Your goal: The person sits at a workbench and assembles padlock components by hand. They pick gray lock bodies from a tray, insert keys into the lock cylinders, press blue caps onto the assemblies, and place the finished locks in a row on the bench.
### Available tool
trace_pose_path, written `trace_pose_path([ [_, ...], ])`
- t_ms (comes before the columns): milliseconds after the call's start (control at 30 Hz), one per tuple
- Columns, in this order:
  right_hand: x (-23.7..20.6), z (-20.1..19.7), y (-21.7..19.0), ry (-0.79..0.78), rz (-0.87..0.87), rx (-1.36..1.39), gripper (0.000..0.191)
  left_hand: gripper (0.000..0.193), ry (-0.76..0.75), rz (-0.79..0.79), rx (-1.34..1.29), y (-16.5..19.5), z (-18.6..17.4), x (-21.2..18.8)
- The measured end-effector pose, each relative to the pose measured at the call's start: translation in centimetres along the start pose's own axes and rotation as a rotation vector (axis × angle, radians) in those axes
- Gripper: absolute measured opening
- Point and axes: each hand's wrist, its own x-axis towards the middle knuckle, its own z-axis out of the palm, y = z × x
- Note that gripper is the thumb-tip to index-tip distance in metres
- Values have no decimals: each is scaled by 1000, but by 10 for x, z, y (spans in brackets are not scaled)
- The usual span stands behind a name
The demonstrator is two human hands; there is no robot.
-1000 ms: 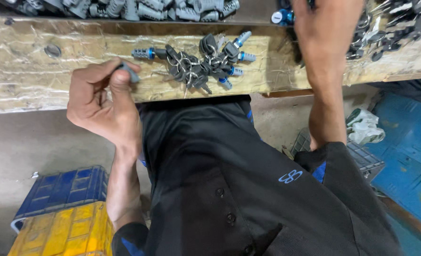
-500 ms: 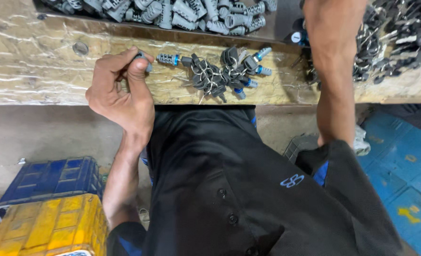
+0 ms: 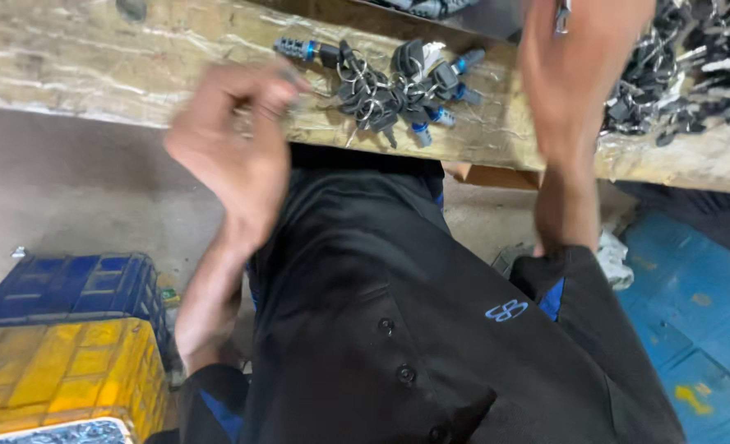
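- Lying near the front edge of the rough, pale wooden worktop (image 3: 69, 57) is a tangled heap of small black-headed keys on wire rings with blue-banded metal lock cylinders (image 3: 390, 86).
- Judging by the material, the metal cylinders would be stiff, hard and fairly dense for their size; the thin rings and flat keys are light and likely to snag on one another.
- A cylinder body looks the surest place to pinch; lifting by a ring would likely drag its neighbours along.
- Left hand (image 3: 237, 136), blurred, hovers just left of the heap with fingers curled together; whether it grips anything I cannot tell.
- Right hand (image 3: 579, 57) reaches over the back edge, fingertips out of view.
- Further dark keys (image 3: 686, 78) crowd the right end.
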Motion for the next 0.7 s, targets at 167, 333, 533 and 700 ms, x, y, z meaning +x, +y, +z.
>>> trace_pose_path([
  [167,-61,-15,-81,-79,-221,442,10,7,-188,61,-111,27,26,-33],
  [333,-82,1,-93,2,-137,558,20,10,-342,-158,-277,25,22,-38],
  [533,-79,6,-84,-186,-361,846,48,16,-552,-690,-705,4,7,-36],
  [700,-99,26,-84,-29,-419,493,44,10,-652,-610,-464,0,9,-32],
])
